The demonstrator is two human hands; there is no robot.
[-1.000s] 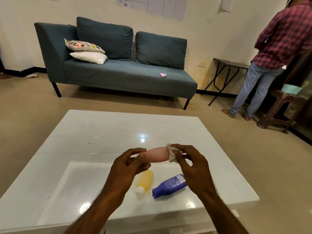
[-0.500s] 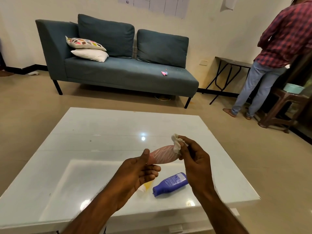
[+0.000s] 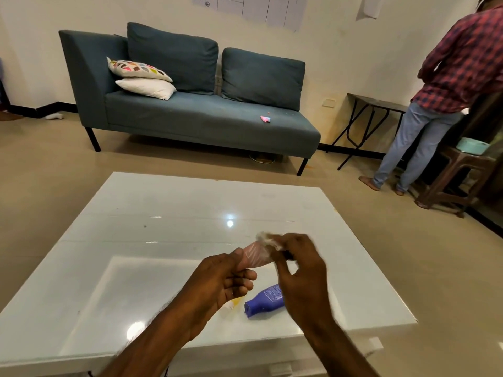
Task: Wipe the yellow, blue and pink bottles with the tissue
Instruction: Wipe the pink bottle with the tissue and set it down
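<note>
My left hand [image 3: 217, 278] grips the pink bottle [image 3: 254, 256] by its lower end and holds it above the white table [image 3: 152, 213]. My right hand [image 3: 302, 270] pinches a crumpled white tissue [image 3: 268, 239] against the bottle's upper end; this hand is blurred. The blue bottle [image 3: 265, 301] lies on its side on the table, below my hands. Only a sliver of the yellow bottle [image 3: 234, 302] shows, with the rest hidden behind my left hand.
A blue-grey sofa [image 3: 190, 115] with cushions stands beyond the table. A person in a checked shirt [image 3: 457, 77] stands at the right next to a brown stool [image 3: 457, 180] and a folding side table [image 3: 373, 110].
My left hand has shifted its grip lower on the pink bottle and tilted it up. The right hand has worked the tissue over the bottle's top end. The yellow bottle is now mostly covered.
</note>
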